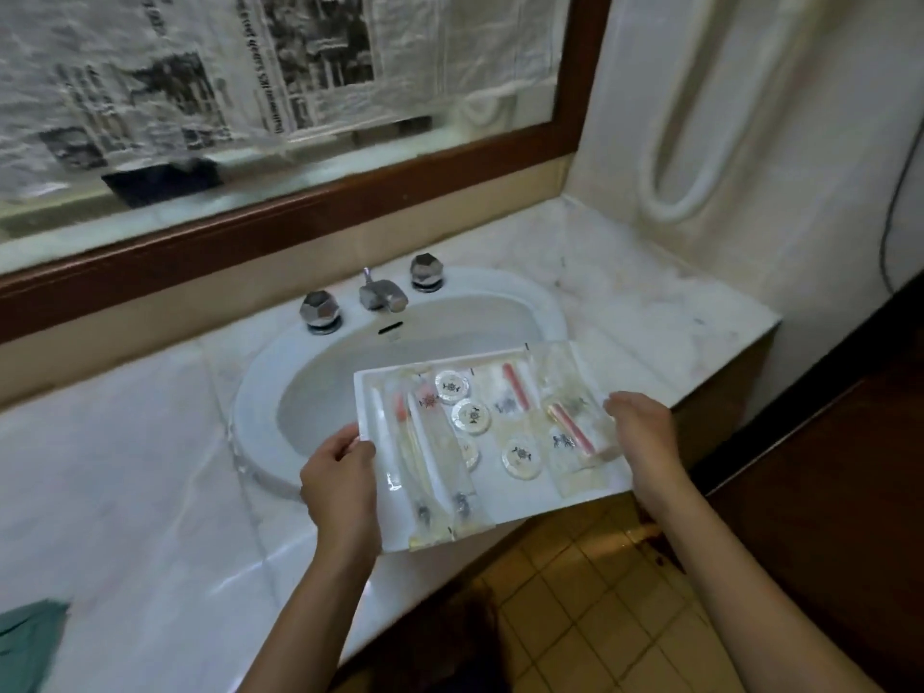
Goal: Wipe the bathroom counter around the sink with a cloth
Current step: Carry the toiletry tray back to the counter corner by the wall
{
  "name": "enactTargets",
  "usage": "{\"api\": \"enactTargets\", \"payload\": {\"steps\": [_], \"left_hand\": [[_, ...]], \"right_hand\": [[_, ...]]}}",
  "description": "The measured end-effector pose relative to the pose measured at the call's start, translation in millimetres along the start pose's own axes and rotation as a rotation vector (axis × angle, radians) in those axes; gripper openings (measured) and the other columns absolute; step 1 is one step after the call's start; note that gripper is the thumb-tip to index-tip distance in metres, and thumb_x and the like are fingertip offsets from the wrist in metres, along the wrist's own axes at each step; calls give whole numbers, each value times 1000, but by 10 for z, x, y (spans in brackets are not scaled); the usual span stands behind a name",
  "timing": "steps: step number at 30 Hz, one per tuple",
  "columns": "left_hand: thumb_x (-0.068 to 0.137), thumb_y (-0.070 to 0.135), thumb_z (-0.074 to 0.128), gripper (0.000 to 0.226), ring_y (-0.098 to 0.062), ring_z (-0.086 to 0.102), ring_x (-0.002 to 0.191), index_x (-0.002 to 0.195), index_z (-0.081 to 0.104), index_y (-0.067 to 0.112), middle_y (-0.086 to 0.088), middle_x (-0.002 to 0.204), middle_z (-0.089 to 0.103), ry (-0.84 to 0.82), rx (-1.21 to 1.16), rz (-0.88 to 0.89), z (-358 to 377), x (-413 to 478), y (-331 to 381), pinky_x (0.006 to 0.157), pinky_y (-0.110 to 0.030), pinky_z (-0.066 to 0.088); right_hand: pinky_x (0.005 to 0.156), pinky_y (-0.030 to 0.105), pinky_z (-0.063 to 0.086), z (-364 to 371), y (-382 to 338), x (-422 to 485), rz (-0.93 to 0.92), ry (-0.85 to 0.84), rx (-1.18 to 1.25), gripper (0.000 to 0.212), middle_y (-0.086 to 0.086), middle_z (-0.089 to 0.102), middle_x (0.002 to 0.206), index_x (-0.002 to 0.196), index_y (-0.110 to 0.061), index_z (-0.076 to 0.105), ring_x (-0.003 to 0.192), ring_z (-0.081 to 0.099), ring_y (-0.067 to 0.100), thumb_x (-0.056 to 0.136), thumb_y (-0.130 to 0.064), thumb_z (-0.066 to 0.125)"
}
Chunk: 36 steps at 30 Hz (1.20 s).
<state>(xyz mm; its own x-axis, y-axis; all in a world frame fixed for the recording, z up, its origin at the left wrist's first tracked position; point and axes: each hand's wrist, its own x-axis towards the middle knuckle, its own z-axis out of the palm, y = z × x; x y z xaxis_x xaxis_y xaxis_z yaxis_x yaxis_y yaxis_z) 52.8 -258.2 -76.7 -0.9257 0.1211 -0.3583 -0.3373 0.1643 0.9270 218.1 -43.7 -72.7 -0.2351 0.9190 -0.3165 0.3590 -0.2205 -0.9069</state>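
White tray [525, 497], loaded with loose wrapped toiletries [470, 416], was held in the air by both hands. The left hand [337, 472] pinched its left edge with the thumb on top, and the right hand [642, 432] curled over its right edge. Its near corner hung over the floor tiles [575, 617] and its far part over the sink [250, 407].

Nothing fixed the packets and round soaps in place. A tilt or a slipping pinch, I judged, would send them to the floor or into the basin.

With both hands taken, wiping could not begin. The teal cloth [27, 637] lay on the counter [125, 467] at the near left. It was well apart from the left fingers, farther from the right, and touched by neither.

Beyond the basin stood two taps [320, 310] and a spout [380, 295], then the newspaper-covered mirror [300, 67].
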Motion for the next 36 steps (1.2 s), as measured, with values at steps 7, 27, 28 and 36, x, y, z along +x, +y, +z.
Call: {"api": "enactTargets", "payload": {"steps": [7,27,28,36], "left_hand": [[84,8,52,30,-17,65,81,97,72,26,6,90,71,-32,36,2,1195,389,105,73,-33,52],[65,36,58,68,-32,49,121,130,56,16,-10,134,49,33,53,-96,3783,2017,793,102,-49,43],[67,35,58,73,-32,44,126,136,50,13,-9,139,42,40,59,-106,3881,2072,845,105,-50,40],[70,33,63,81,-30,33,133,145,36,17,-6,146,31,6,44,-220,4502,2618,1036,108,-48,35]], "right_hand": [[97,48,44,-264,-186,1115,34,72,-37,19,20,58,123,100,4,62,104,56,36,92,-10,51],[91,32,37,697,-1325,4418,-152,-70,-409,42,9,46,132,126,-9,56,122,45,30,87,-22,52],[91,34,37,766,-1375,4575,-160,-94,-430,41,10,48,129,122,-11,58,119,46,30,84,-26,51],[101,44,38,1164,-1619,5490,-197,-109,-545,58,10,50,133,126,-12,57,122,44,33,76,-39,44]]}}
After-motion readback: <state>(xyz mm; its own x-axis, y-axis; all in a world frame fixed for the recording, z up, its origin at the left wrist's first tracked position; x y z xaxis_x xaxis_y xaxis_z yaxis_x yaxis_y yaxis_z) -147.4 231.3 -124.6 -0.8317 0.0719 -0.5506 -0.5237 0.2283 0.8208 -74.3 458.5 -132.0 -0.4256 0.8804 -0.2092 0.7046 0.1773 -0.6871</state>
